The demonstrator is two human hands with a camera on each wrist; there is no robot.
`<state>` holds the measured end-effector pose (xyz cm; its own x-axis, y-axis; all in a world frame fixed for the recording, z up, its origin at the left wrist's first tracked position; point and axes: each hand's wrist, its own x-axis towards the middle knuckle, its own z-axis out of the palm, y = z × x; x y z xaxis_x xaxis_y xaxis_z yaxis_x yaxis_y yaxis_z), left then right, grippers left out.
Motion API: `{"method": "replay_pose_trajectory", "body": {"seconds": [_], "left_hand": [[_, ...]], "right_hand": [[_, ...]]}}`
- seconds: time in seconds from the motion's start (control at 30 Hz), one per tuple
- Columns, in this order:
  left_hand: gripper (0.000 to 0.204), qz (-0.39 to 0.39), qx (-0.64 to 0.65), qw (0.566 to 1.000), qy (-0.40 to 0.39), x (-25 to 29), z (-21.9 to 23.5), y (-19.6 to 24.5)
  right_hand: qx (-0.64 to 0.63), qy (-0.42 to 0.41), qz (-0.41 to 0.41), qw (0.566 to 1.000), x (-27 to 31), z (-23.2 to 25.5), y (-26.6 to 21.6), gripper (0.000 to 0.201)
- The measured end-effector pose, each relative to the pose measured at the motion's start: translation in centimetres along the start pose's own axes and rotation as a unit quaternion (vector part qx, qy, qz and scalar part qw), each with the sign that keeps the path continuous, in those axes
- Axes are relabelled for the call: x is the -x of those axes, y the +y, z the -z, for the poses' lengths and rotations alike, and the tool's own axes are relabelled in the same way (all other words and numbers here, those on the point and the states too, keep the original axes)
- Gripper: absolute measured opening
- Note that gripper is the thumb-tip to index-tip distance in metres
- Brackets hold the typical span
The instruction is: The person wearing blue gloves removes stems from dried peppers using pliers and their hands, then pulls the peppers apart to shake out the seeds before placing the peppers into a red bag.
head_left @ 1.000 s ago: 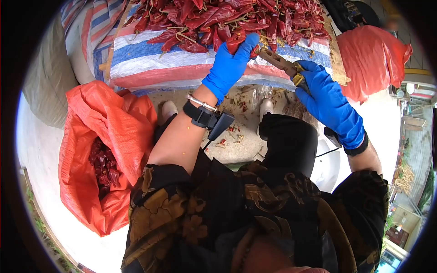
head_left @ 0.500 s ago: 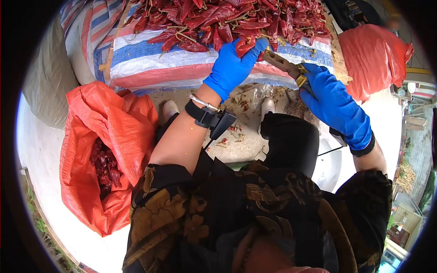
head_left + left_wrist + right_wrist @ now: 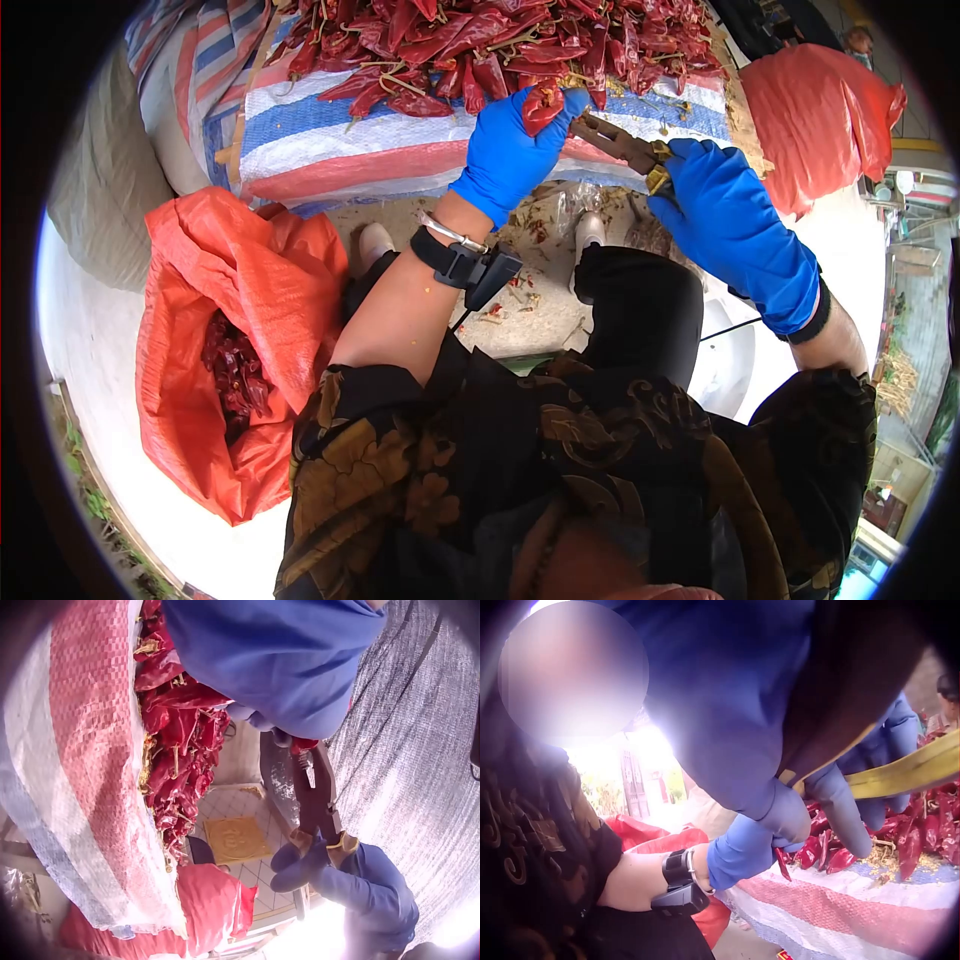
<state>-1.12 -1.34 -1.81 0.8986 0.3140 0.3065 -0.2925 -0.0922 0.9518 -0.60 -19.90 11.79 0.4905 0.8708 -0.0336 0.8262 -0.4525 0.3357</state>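
In a blue glove, the left hand (image 3: 512, 148) pinches a dried red chili (image 3: 543, 107) at the near edge of the chili pile (image 3: 480, 40). The right hand (image 3: 735, 225), also blue-gloved, grips the handles of brown metal pliers (image 3: 620, 143). The plier tip meets the left fingertips. In the left wrist view the pliers (image 3: 315, 791) stand with their jaws a little apart, a bit of red (image 3: 304, 744) at the tip under the left hand (image 3: 277, 660). Fingers of the right hand (image 3: 742, 727) partly hide the left hand (image 3: 742, 851) in the right wrist view.
Striped woven sheeting (image 3: 370, 160) lies under the pile. An open red sack (image 3: 180, 370) with chilies stands at the left, a full red sack (image 3: 815, 130) at the right. Chili scraps lie on the floor (image 3: 510, 330) between the shoes. Another person is partly visible (image 3: 946, 709).
The left hand and its chili have come slightly down from the pile and a little to the right. The right hand has shifted right with the pliers still gripped.
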Motion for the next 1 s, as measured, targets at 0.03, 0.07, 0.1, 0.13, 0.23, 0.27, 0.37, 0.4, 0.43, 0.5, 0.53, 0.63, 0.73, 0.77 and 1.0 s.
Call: {"method": "replay_pose_trajectory", "body": {"seconds": [0.03,0.07,0.1,0.13,0.23,0.27,0.37,0.4,0.43,0.5,0.53,0.63,0.73,0.77,1.0], "left_hand": [[0.028,-0.007,-0.010,1.000,0.005,0.0,0.0,0.0],[0.028,-0.007,-0.010,1.000,0.005,0.0,-0.1,-0.1],[0.027,-0.029,-0.021,0.999,0.024,0.0,-0.3,-0.2],[0.026,-0.050,-0.032,0.997,0.043,0.0,-0.3,-0.4],[0.023,-0.088,-0.068,0.991,0.072,0.2,-0.4,-0.5],[0.023,-0.088,-0.068,0.991,0.072,0.2,-0.4,-0.7],[0.021,-0.106,-0.081,0.988,0.081,0.1,-0.3,-1.2],[0.021,-0.094,-0.065,0.991,0.074,0.1,-0.3,-1.2],[0.020,-0.081,-0.049,0.993,0.067,0.1,-0.2,-1.1],[0.020,-0.084,-0.030,0.994,0.058,0.2,0.0,-1.0],[0.019,-0.086,-0.012,0.995,0.050,0.2,0.1,-0.9],[0.026,-0.036,0.053,0.997,0.048,0.3,0.1,-0.8],[0.023,-0.048,0.078,0.995,0.045,0.3,0.2,-0.4],[0.023,-0.047,0.077,0.995,0.044,0.3,0.3,-0.3],[0.025,-0.025,0.071,0.995,0.059,-0.1,0.4,1.1]], "right_hand": [[0.009,0.012,-0.003,1.000,0.3,-0.3,-0.1,0.023],[0.018,0.024,-0.006,1.000,0.6,-0.6,-0.3,0.023],[0.017,0.025,-0.006,1.000,0.8,-0.6,-0.6,0.023],[0.038,0.032,-0.010,0.999,1.0,-0.7,-1.0,0.024],[0.057,0.028,-0.020,0.998,0.8,-0.6,-1.4,0.024],[0.055,0.015,-0.025,0.998,0.7,-0.5,-1.4,0.024],[0.078,-0.009,-0.017,0.997,0.5,-0.3,-1.4,0.026],[0.078,-0.009,-0.017,0.997,0.4,-0.2,-1.3,0.026],[0.088,0.006,0.006,0.996,0.2,-0.1,-1.1,0.026],[0.099,0.021,0.029,0.994,0.1,0.5,-0.9,0.026],[0.075,-0.038,0.011,0.996,-0.1,1.2,-0.9,0.027],[0.041,-0.087,0.005,0.995,-0.2,1.4,-0.7,0.030],[0.034,-0.035,0.019,0.999,-0.2,0.9,-0.8,0.030],[0.038,0.005,0.022,0.999,-0.3,0.6,-0.9,0.032],[-0.064,0.024,-0.047,0.997,0.1,-1.2,0.1,0.029]]}}
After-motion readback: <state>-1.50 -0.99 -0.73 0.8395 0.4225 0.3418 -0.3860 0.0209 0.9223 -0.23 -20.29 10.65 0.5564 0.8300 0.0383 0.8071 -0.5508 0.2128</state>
